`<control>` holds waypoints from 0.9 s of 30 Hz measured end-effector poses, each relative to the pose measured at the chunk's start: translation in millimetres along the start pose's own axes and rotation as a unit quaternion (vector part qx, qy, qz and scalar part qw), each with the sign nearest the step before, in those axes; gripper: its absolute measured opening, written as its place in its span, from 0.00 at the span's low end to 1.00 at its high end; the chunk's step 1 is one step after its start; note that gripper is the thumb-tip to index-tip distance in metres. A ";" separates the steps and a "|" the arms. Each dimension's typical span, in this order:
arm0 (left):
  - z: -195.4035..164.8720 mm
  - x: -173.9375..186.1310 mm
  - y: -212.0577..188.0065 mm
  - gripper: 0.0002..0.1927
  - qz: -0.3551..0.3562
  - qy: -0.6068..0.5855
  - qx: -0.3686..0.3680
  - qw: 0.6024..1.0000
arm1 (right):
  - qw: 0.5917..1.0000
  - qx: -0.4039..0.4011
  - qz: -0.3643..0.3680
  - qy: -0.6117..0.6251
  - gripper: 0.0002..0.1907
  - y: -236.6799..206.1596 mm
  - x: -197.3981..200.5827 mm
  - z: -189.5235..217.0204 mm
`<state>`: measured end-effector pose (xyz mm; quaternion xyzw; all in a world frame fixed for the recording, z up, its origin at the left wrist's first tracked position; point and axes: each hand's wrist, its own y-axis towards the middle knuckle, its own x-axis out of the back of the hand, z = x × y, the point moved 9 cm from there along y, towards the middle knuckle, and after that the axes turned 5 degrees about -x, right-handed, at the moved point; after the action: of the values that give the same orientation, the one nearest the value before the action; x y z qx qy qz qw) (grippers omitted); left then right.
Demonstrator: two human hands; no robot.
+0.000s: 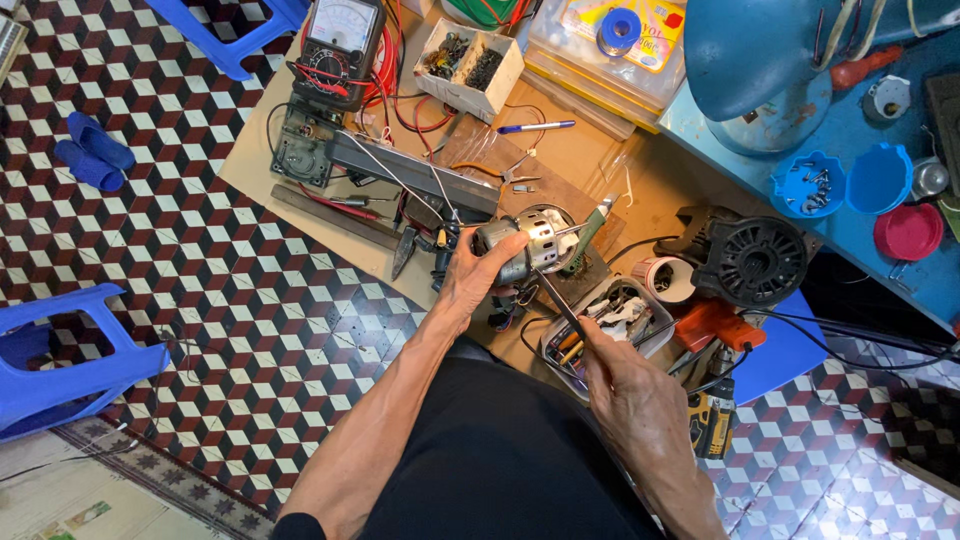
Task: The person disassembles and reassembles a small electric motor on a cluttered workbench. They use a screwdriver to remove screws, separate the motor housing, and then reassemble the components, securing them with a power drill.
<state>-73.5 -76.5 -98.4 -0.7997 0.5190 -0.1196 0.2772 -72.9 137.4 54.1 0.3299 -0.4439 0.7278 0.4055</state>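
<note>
My left hand (478,275) is wrapped around the small motor (528,243), fingers closed over its near side, holding it up just above the board at centre frame. My right hand (625,385) is closed around the handle end of a thin dark tool (560,303), prob. a screwdriver, whose shaft runs up and left so the tip sits at the motor's lower edge; I can't tell if it's seated in a screw.

The motor looks like a metal can w/ a slotted silver end and a shaft poking out to the right. I'd judge it dense and heavy for its size, rigid, w/ a smooth casing that could twist in the palm under tool pressure. Best hold is round the body, as now, not by the shaft or the loose wires (505,315) hanging below it; those look thin and easy to tear.

Going outward: right of the motor a green-handled tool (592,228) lies touching the board. Just beside my right hand is a clear tub (652,340) full of pliers and drivers, then a roll of tape (668,280) and a black fan-type motor (750,258). A yellow-black power tool (710,420) sits lower right. Upper centre: an analogue meter (340,40) w/ red leads, a box of screws (470,58) and a blue pen (535,127). Upper right: 2 blue cups (845,180) and a red lid (908,232) on a blue bench. At far left are a blue stool (70,365) and blue slippers (92,150) on the patterned floor tiles (220,250).
</note>
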 end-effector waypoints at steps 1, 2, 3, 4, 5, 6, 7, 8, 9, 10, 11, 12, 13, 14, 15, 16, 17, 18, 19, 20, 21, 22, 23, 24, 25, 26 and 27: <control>0.1 -0.6 -0.1 0.51 0.002 -0.003 0.001 1.000 | 1.000 0.013 -0.016 0.000 0.18 -1.1 0.7 0.3; 0.5 -1.2 -0.3 0.51 0.005 -0.007 0.001 1.000 | 1.000 0.009 -0.008 0.001 0.19 -0.8 -3.3 -2.3; 0.1 -1.9 0.4 0.51 0.007 -0.010 0.001 1.000 | 1.000 0.005 -0.001 0.002 0.19 1.3 -7.2 -4.4; 0.3 -2.0 0.7 0.51 0.007 -0.008 0.002 1.000 | 1.000 0.000 0.006 0.002 0.19 2.3 -10.3 -7.4; 0.2 -1.5 1.3 0.51 0.007 -0.005 0.002 1.000 | 1.000 0.003 0.008 -0.002 0.19 3.2 -11.9 -9.2; 0.2 -0.8 1.5 0.51 0.006 -0.002 0.002 1.000 | 1.000 0.005 0.010 -0.006 0.18 3.6 -13.5 -10.2; 0.4 -0.7 1.9 0.50 0.005 0.001 0.001 1.000 | 1.000 0.008 0.012 -0.009 0.18 4.3 -15.0 -11.4; 0.2 -0.7 2.2 0.50 0.003 0.004 0.000 1.000 | 1.000 0.004 0.025 -0.019 0.19 5.3 -17.6 -13.4; -0.1 -0.6 2.3 0.50 0.002 0.007 -0.002 1.000 | 0.999 0.001 0.037 -0.028 0.20 6.6 -19.6 -15.3; 0.5 -0.6 1.6 0.50 0.002 0.007 -0.002 1.000 | 0.998 -0.004 0.049 -0.037 0.21 7.0 -21.4 -17.2; 0.8 -0.5 0.7 0.49 0.002 0.007 -0.001 1.000 | 0.998 0.016 0.045 -0.046 0.22 6.9 -19.7 -14.2; 0.9 -0.6 0.1 0.49 0.003 0.008 -0.001 1.000 | 0.997 0.035 0.041 -0.055 0.22 7.1 -17.0 -11.3; 0.9 -0.6 -0.8 0.49 0.004 -0.001 -0.002 1.000 | 0.996 0.054 0.037 -0.063 0.22 7.3 -14.2 -7.8; 0.8 -0.2 -1.8 0.48 0.004 -0.010 -0.003 1.000 | 0.995 0.059 0.038 -0.074 0.21 8.2 -13.0 -5.9; 0.3 0.0 -2.1 0.48 0.004 -0.019 -0.004 1.000 | 0.993 0.065 0.040 -0.085 0.21 9.8 -12.1 -3.0; 0.2 1.0 -2.6 0.48 0.003 -0.015 -0.004 1.000 | 0.992 0.071 0.042 -0.096 0.20 11.1 -11.1 0.4; 0.4 2.7 -3.5 0.48 -0.001 -0.011 -0.004 1.000 | 0.993 0.059 0.051 -0.085 0.21 12.4 -11.0 1.1; 0.2 4.9 -3.5 0.47 -0.006 -0.006 -0.005 1.000 | 0.994 0.048 0.061 -0.074 0.21 14.1 -11.4 2.6; -0.3 6.8 -3.2 0.47 -0.007 -0.014 -0.005 1.000 | 0.995 0.038 0.071 -0.061 0.22 15.6 -12.8 4.8; 0.2 7.2 -3.5 0.48 -0.006 -0.021 -0.003 1.000 | 0.997 0.023 0.068 -0.032 0.20 15.6 -11.2 5.8; 1.0 7.0 -4.2 0.48 -0.005 -0.031 -0.001 1.000 | 0.998 0.008 0.066 -0.004 0.19 15.4 -9.5 6.0; 1.8 6.8 -5.3 0.48 -0.005 -0.030 -0.002 1.000 | 0.998 -0.007 0.063 0.024 0.18 15.3 -7.7 4.9; 1.5 7.0 -5.3 0.48 -0.005 -0.028 -0.004 1.000 | 0.994 -0.041 0.091 0.034 0.18 15.6 -11.6 -0.8; 0.5 6.8 -4.8 0.47 -0.004 -0.026 -0.008 1.000 | 0.989 -0.075 0.117 0.044 0.19 15.9 -14.9 -7.7; -0.3 6.9 -4.2 0.47 -0.007 -0.019 -0.010 1.000 | 0.982 -0.111 0.143 0.054 0.19 15.5 -18.4 -15.4; -0.4 6.1 -4.2 0.47 -0.008 -0.012 -0.010 1.000 | 0.976 -0.130 0.152 0.091 0.20 15.7 -19.6 -19.5; 0.2 4.7 -5.0 0.47 -0.009 -0.006 -0.010 1.000 | 0.967 -0.150 0.160 0.128 0.21 15.8 -21.5 -24.0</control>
<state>-67.6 -79.1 -96.1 -0.8079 0.5111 -0.1125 0.2710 -80.0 148.6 20.8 0.0942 -0.5394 0.7446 0.3818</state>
